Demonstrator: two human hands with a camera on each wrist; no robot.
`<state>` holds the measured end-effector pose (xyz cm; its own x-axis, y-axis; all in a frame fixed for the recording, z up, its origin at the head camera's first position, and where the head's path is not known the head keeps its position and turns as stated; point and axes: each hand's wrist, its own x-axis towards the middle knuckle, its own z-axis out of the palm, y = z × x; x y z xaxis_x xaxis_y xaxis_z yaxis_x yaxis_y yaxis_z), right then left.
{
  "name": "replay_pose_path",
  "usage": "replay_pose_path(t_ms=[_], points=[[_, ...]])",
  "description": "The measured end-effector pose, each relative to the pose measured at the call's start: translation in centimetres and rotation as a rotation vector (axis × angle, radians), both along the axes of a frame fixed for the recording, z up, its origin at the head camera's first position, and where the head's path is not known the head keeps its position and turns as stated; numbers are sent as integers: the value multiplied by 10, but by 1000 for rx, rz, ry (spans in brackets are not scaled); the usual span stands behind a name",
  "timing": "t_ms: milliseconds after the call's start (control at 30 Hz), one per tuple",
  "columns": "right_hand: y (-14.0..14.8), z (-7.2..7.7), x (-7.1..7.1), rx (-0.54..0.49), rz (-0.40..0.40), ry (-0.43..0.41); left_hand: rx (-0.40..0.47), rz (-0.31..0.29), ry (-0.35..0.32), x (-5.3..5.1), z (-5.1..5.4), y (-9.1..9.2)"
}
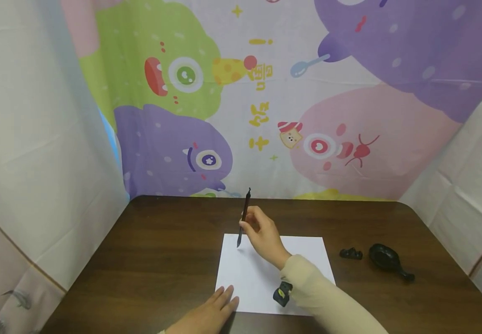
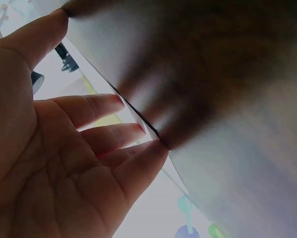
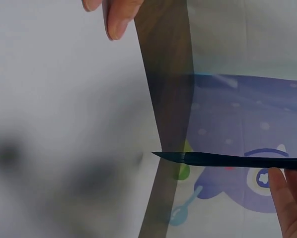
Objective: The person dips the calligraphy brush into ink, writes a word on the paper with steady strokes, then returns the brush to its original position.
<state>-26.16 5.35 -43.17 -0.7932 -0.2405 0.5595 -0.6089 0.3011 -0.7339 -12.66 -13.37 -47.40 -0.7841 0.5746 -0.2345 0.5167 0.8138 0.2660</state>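
Observation:
A dark writing brush (image 1: 245,208) is pinched between the thumb and fingers of my right hand (image 1: 264,235). It stands nearly upright over the upper left part of a white sheet of paper (image 1: 262,283), tip downward. In the right wrist view the brush (image 3: 213,159) has a pointed dark tip, and a small gap seems to separate it from the paper. My left hand (image 1: 209,311) rests with its fingers extended on the lower left corner of the sheet. The left wrist view shows that palm (image 2: 64,163) and the fingertips touching the surface.
To the right of the paper lie a small black brush rest (image 1: 351,253) with a bumpy top and a black inkstone-like dish (image 1: 384,257) with a handle. All stand on a dark wooden table (image 1: 153,260). A cartoon-printed curtain (image 1: 262,171) hangs behind it.

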Motion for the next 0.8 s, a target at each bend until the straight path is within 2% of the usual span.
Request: replay_pose_path(t_ms=[200, 533, 800], points=[[-6, -5, -1, 5, -11, 21, 0, 2, 6, 0, 0, 1], [-9, -10, -2, -59, -17, 8, -5, -1, -10, -1, 2, 2], [-8, -13, -1, -13, -12, -4, 3, 5, -24, 0, 2, 0]])
